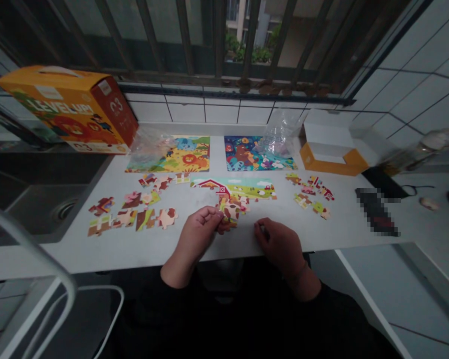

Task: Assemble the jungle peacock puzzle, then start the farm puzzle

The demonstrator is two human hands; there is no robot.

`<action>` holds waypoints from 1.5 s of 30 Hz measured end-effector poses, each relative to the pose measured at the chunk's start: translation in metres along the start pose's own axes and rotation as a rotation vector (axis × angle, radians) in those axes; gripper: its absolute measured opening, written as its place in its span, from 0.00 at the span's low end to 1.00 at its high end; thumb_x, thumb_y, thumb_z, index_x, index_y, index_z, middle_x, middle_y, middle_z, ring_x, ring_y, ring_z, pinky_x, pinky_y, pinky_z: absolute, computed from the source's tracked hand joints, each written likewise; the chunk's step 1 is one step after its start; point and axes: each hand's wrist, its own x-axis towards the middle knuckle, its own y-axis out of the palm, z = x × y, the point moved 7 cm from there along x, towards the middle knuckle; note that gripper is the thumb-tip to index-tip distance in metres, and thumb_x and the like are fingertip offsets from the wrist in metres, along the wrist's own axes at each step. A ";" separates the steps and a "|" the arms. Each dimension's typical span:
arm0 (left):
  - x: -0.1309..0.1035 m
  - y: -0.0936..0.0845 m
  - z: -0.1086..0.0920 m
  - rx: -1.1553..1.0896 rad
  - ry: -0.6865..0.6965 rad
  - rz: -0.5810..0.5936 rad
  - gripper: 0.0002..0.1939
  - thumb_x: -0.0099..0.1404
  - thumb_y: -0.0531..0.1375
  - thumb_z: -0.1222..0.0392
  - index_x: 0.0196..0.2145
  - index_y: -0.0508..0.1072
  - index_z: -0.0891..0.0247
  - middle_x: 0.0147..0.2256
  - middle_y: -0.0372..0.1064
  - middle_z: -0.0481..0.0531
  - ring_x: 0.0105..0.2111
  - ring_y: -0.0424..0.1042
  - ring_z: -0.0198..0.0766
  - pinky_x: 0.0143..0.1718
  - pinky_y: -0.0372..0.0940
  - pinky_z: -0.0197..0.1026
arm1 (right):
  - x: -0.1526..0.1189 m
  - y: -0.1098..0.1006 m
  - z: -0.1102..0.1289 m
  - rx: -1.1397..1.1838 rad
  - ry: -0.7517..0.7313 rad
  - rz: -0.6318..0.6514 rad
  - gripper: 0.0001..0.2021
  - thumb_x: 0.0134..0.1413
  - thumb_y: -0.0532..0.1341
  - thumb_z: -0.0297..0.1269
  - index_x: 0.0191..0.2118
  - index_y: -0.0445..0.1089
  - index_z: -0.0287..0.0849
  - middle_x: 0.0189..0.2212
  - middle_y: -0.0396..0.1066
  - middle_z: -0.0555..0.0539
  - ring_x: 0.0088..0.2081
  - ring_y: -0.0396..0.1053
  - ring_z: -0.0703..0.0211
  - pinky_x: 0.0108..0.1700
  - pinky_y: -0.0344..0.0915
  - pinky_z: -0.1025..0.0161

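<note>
My left hand (pixel 199 230) is pinched at the edge of a cow puzzle piece (pixel 230 209), just below the partly joined farm puzzle (pixel 252 187). That puzzle shows a red barn roof, green fields and sheep. Fingers partly cover the piece's left side, and its lower part reaches toward the counter's front. To the right, my right hand (pixel 280 244) rests near the counter edge with curled fingers, and nothing shows in them. Loose puzzle pieces (pixel 125 218) lie in a group on the left. Another small group of puzzle pieces (pixel 310 191) lies on the right.
Behind stand two finished-looking pictures, a lion one (pixel 190 158) and a bear one (pixel 241 154), partly under plastic bags (pixel 282 132). An orange puzzle box (pixel 71 109) stands back left beside a sink (pixel 56 199). An open orange-and-white box (pixel 329 162) and a blurred-out dark item (pixel 377 212) are right.
</note>
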 end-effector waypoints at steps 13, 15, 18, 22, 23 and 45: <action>-0.004 0.003 -0.007 0.273 0.072 0.108 0.14 0.74 0.64 0.48 0.36 0.81 0.60 0.30 0.81 0.51 0.30 0.78 0.39 0.37 0.73 0.42 | 0.000 0.000 -0.005 0.093 0.040 0.030 0.18 0.79 0.57 0.48 0.45 0.80 0.44 0.29 0.78 0.46 0.31 0.75 0.54 0.36 0.60 0.58; -0.004 0.004 -0.007 0.277 0.079 0.118 0.14 0.73 0.64 0.48 0.37 0.82 0.60 0.30 0.81 0.51 0.31 0.78 0.39 0.37 0.73 0.42 | 0.001 -0.003 -0.004 0.208 0.064 0.040 0.17 0.77 0.58 0.49 0.49 0.81 0.44 0.32 0.81 0.46 0.32 0.76 0.54 0.37 0.63 0.58; -0.005 0.005 -0.007 0.296 0.088 0.135 0.14 0.74 0.64 0.49 0.37 0.83 0.60 0.32 0.82 0.52 0.32 0.79 0.39 0.38 0.73 0.42 | 0.002 -0.007 0.001 0.441 0.117 0.067 0.17 0.75 0.62 0.51 0.53 0.80 0.45 0.37 0.83 0.47 0.30 0.75 0.57 0.38 0.67 0.58; -0.005 0.008 -0.007 0.327 0.104 0.188 0.14 0.73 0.65 0.48 0.39 0.84 0.60 0.34 0.83 0.52 0.32 0.78 0.39 0.37 0.72 0.41 | 0.004 -0.003 0.013 0.708 0.212 0.109 0.16 0.73 0.63 0.52 0.53 0.79 0.46 0.40 0.85 0.46 0.31 0.77 0.56 0.37 0.71 0.59; -0.006 0.009 -0.007 0.342 0.108 0.200 0.14 0.73 0.65 0.48 0.39 0.84 0.60 0.34 0.83 0.52 0.32 0.78 0.39 0.37 0.71 0.41 | 0.005 -0.001 0.015 0.755 0.236 0.112 0.17 0.74 0.63 0.52 0.53 0.79 0.46 0.41 0.86 0.45 0.32 0.78 0.56 0.37 0.71 0.59; -0.010 0.016 -0.010 0.450 0.162 0.240 0.17 0.79 0.59 0.44 0.43 0.79 0.59 0.33 0.78 0.48 0.33 0.74 0.40 0.36 0.65 0.41 | 0.001 -0.008 0.023 0.761 0.275 0.204 0.18 0.70 0.66 0.54 0.54 0.76 0.47 0.40 0.82 0.48 0.33 0.78 0.56 0.36 0.71 0.59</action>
